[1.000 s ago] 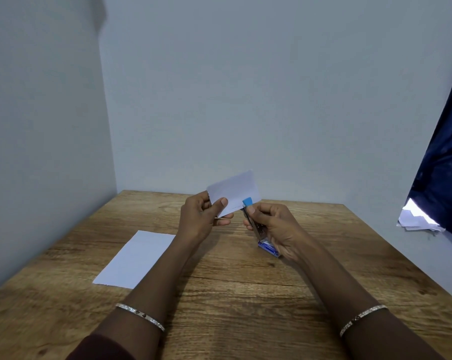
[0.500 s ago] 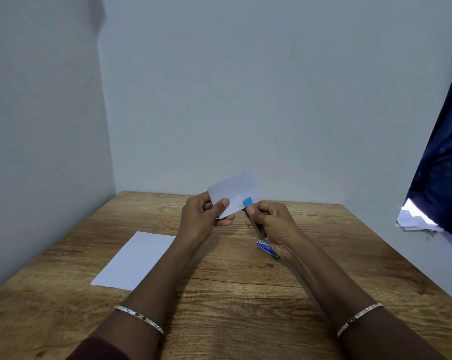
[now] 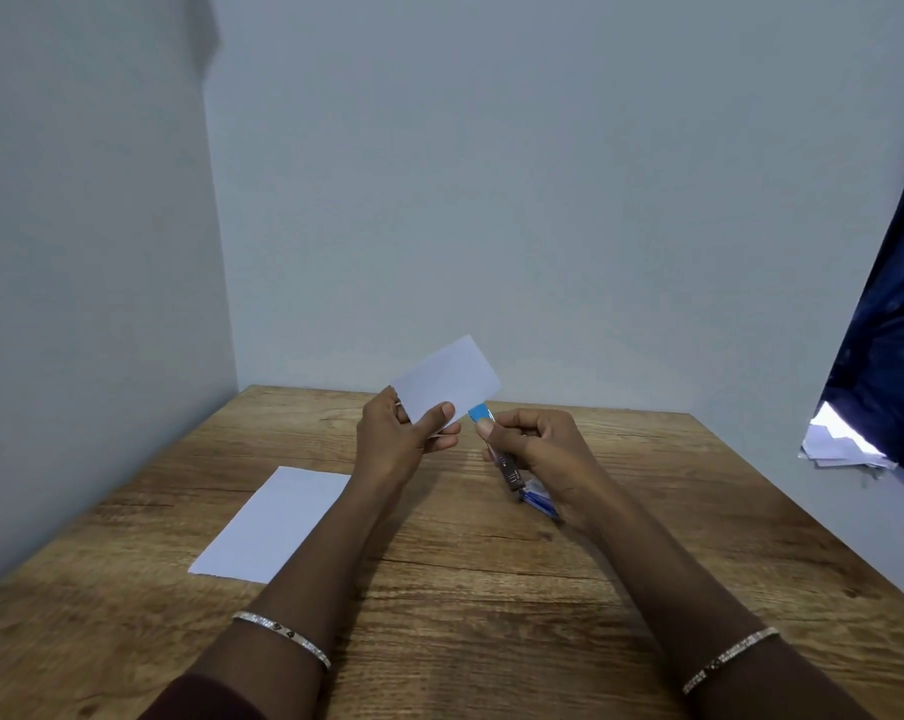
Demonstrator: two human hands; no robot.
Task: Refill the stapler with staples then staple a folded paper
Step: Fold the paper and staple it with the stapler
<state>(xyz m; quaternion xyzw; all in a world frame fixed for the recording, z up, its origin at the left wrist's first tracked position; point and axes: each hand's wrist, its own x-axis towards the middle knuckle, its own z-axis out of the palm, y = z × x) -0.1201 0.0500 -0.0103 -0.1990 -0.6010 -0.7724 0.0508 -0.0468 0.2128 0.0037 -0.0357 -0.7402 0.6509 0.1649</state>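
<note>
My left hand [image 3: 397,433] pinches a small folded white paper [image 3: 447,381] between thumb and fingers, holding it up above the wooden table [image 3: 465,563]. My right hand [image 3: 538,449] grips a blue and metal stapler [image 3: 507,459], its blue tip just below the paper's lower right edge. The stapler's mouth is close to the paper; whether it touches is unclear. A small blue item [image 3: 540,498], perhaps a staple box, lies on the table under my right palm, partly hidden.
A flat white sheet [image 3: 273,522] lies on the table to the left of my left forearm. Grey walls close the left and back sides. A dark blue curtain [image 3: 891,345] and loose papers [image 3: 839,444] are off the right edge.
The paper has shifted slightly left, away from the stapler's tip. My right hand with the stapler has barely moved.
</note>
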